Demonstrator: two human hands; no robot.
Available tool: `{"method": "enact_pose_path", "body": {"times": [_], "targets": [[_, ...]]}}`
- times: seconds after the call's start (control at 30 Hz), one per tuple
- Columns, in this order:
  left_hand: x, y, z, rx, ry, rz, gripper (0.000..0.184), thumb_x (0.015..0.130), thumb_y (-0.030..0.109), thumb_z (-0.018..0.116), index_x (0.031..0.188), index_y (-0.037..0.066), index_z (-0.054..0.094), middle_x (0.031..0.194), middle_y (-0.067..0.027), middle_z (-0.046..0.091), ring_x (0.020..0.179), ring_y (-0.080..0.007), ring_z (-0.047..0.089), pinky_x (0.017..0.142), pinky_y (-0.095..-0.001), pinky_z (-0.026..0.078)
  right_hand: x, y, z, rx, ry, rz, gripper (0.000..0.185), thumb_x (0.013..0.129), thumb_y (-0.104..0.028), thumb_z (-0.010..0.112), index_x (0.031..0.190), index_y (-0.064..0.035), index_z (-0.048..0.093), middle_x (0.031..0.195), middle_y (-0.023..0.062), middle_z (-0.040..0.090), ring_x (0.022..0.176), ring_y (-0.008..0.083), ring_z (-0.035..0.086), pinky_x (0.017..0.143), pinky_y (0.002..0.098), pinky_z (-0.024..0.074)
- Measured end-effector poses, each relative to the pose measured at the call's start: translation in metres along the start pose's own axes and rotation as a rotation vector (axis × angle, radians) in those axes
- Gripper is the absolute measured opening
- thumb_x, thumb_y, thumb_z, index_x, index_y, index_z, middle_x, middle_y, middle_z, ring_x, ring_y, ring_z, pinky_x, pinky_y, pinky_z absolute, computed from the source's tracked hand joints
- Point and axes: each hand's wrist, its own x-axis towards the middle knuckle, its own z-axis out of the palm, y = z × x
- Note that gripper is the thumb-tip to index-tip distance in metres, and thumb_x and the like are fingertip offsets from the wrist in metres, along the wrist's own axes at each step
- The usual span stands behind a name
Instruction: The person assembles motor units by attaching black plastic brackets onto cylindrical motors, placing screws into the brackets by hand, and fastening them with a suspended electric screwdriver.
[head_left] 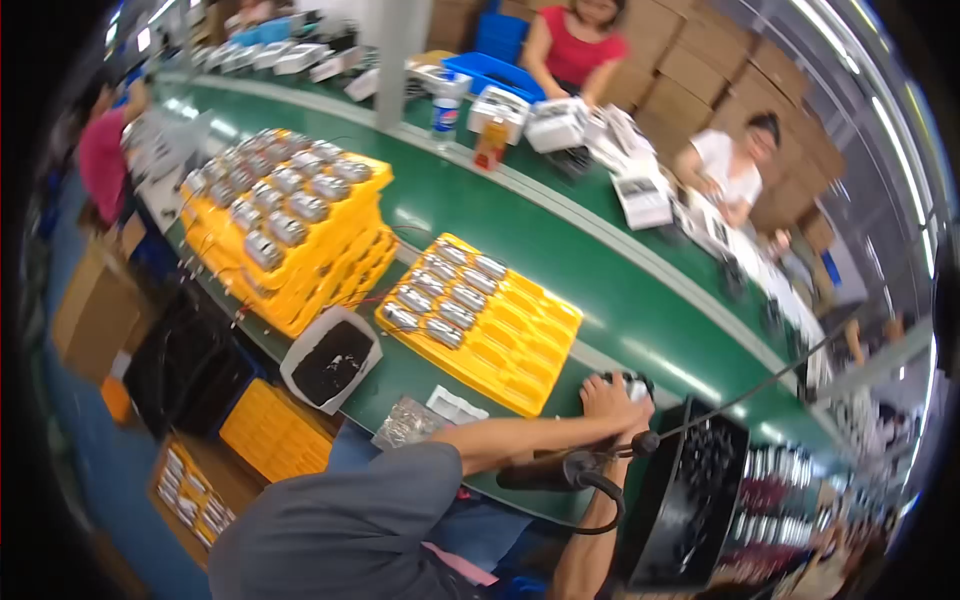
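My left hand (612, 400) is bent over a small black and silver part (636, 388) at the edge of the green bench, its fingers closed round it. Close against it, my right hand (637, 418) is mostly covered, and its fingers cannot be made out. A black power tool (545, 472) with a cable lies below the forearm. To the left of the hands, a yellow tray (520, 345) holds several silver motors (440, 290) in its left part, with empty slots in the right part.
Stacked yellow trays (320, 270) with motors stand at left. A white-rimmed bin (360, 375) holds black material. A black bin (690, 500) of small black parts is at right. Co-workers (575, 50) sit across the green belt (540, 225), near white boxes (640, 195) and bottles (446, 110).
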Motion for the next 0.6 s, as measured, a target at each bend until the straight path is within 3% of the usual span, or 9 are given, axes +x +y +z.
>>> {"method": "enact_pose_path", "body": {"times": [0.17, 0.4, 0.53, 0.6], "targets": [[0.012, 0.004, 0.007, -0.164, 0.015, 0.108, 0.074, 0.069, 0.048, 0.067, 0.129, 0.010, 0.046, 0.113, -0.0266, 0.042, 0.107, -0.0427, 0.039, 0.092, -0.0521, 0.033, 0.019, 0.003, 0.013, 0.283, -0.135, -0.083, 0.057, 0.098, -0.043, 0.035, 0.117, 0.0059, 0.056, 0.110, 0.0198, 0.062, 0.100, 0.0291, 0.061, 0.085, 0.0407, 0.0476], [0.115, 0.041, 0.018, -0.231, 0.058, 0.036, 0.073, 0.069, 0.049, 0.067, 0.130, 0.013, 0.047, 0.117, -0.0263, 0.041, 0.111, -0.0421, 0.037, 0.095, -0.0519, 0.032, 0.110, -0.040, 0.057, 0.494, -0.403, -0.275, 0.055, 0.099, -0.043, 0.035, 0.120, 0.0039, 0.055, 0.111, 0.0158, 0.062, 0.098, 0.0240, 0.061, 0.084, 0.0372, 0.0493], [0.170, 0.041, 0.030, -0.126, -0.038, 0.039, 0.078, 0.069, 0.058, 0.064, 0.131, 0.013, 0.047, 0.122, -0.0298, 0.040, 0.115, -0.0437, 0.038, 0.095, -0.0524, 0.034, 0.136, -0.053, 0.072, 0.381, -0.296, -0.290, 0.060, 0.099, -0.046, 0.033, 0.124, 0.0051, 0.052, 0.115, 0.0162, 0.060, 0.105, 0.0258, 0.057, 0.090, 0.0371, 0.0456], [0.185, 0.044, 0.036, -0.061, -0.156, 0.018, 0.087, 0.070, 0.064, 0.061, 0.138, 0.013, 0.040, 0.125, -0.0300, 0.039, 0.118, -0.0438, 0.036, 0.098, -0.0516, 0.031, 0.141, -0.053, 0.070, 0.243, -0.225, -0.304, 0.063, 0.099, -0.048, 0.032, 0.125, 0.0057, 0.051, 0.117, 0.0164, 0.059, 0.109, 0.0267, 0.056, 0.093, 0.0370, 0.0437]]}}
